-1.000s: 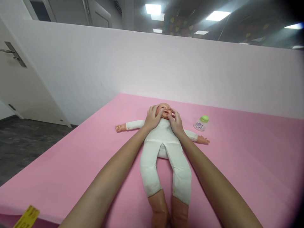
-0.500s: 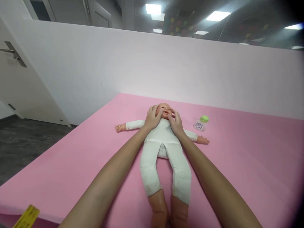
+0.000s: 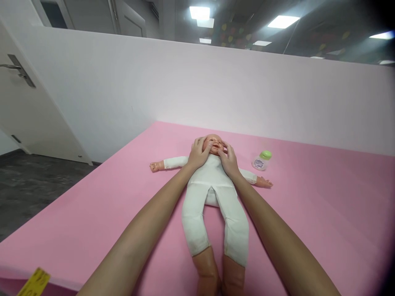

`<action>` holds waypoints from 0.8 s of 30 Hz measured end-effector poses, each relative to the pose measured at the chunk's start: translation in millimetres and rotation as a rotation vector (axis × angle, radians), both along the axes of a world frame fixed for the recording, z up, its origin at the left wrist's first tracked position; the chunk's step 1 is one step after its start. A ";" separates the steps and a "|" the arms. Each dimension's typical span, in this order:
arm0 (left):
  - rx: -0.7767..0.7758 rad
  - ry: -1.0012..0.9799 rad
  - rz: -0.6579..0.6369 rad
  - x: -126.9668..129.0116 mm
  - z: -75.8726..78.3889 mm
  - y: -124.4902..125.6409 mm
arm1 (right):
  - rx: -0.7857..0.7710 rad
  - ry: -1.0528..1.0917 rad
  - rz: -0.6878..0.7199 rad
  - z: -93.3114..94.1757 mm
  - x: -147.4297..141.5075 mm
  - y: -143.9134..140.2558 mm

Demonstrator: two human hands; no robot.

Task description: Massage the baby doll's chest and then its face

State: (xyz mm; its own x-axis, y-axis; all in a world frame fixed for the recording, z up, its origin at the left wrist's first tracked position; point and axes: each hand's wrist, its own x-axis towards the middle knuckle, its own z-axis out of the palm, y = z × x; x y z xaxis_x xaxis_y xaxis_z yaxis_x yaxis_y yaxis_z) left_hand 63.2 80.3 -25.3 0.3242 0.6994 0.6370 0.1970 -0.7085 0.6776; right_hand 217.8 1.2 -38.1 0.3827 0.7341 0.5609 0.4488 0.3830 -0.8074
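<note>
A baby doll [image 3: 211, 174] with a white cloth body lies on its back, its head away from me and its arms spread out. My left hand [image 3: 199, 153] cups the left side of the doll's head, thumb on its cheek. On the other side, my right hand [image 3: 229, 159] curves round the cheek and jaw, its thumb near the mouth. Both hands touch the head, and part of its sides is hidden under my fingers. To the right of the doll stands a small clear bottle [image 3: 259, 163] with a green cap, apart from my hands.
The doll and bottle rest on a pink-covered table [image 3: 101, 209]. A white wall [image 3: 216, 90] with glass above it borders the far edge. At the left are a door [image 3: 40, 107] and dark floor. A yellow measuring tape [image 3: 34, 283] hangs at the near left edge.
</note>
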 end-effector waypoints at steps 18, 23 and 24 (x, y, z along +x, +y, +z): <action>-0.004 -0.001 -0.011 -0.6 1.1 -1.6 | -0.006 -0.006 -0.003 1.4 -0.5 -1.5; -0.005 -0.004 -0.008 -0.2 0.5 -1.6 | -0.004 -0.007 -0.011 3.0 -1.8 -2.6; -0.003 -0.005 -0.008 0.0 0.4 -1.4 | -0.003 -0.009 -0.011 3.3 -2.1 -3.0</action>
